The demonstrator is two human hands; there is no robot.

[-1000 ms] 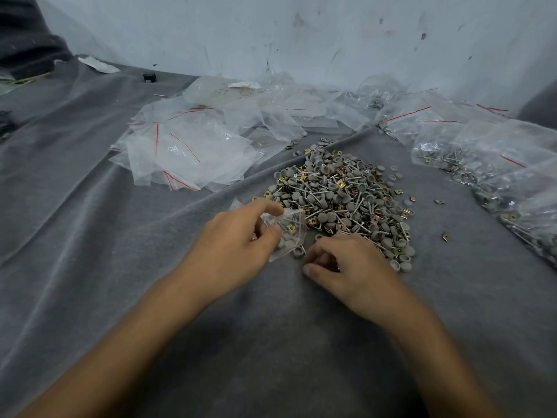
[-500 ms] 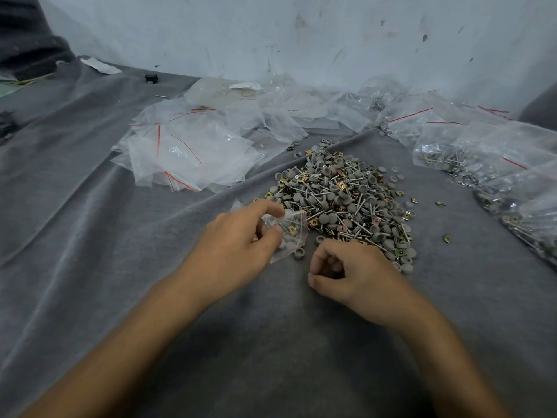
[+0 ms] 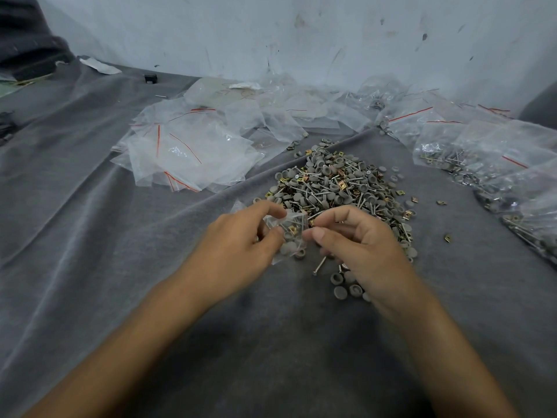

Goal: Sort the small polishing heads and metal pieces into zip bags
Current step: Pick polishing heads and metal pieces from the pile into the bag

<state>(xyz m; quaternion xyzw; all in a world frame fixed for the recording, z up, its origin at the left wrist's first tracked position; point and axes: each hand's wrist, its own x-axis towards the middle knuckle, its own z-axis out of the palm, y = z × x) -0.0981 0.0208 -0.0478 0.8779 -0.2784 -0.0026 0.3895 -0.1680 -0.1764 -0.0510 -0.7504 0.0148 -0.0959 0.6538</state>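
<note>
**Most of the pile is waiting to be bagged**

The left hand (image 3: 238,236) is gripping a small bag (image 3: 289,233) between thumb and curled fingers, holding its mouth toward the right hand (image 3: 361,245). Grey heads and a brass-coloured piece are showing through the plastic, so this bag is partly filled. The right hand is hovering at the bag's mouth with fingers curled and thumb close to forefinger. Whether it is pinching a piece or the bag's edge, I cannot tell.

Under its palm a few loose heads (image 3: 340,292) and a pin (image 3: 319,265) are lying on the cloth (image 3: 120,267), apart from the pile (image 3: 337,182). That pile is sitting just beyond both hands. Beyond the left hand, empty bags (image 3: 193,155) are lying in a heap. Out past the right hand, filled bags (image 3: 482,164) are lying together.

Judging by this, the sorting is well under way but far from done. Several bags are looking finished, one is being filled, and a big mixed pile and many empty bags are waiting.
</note>
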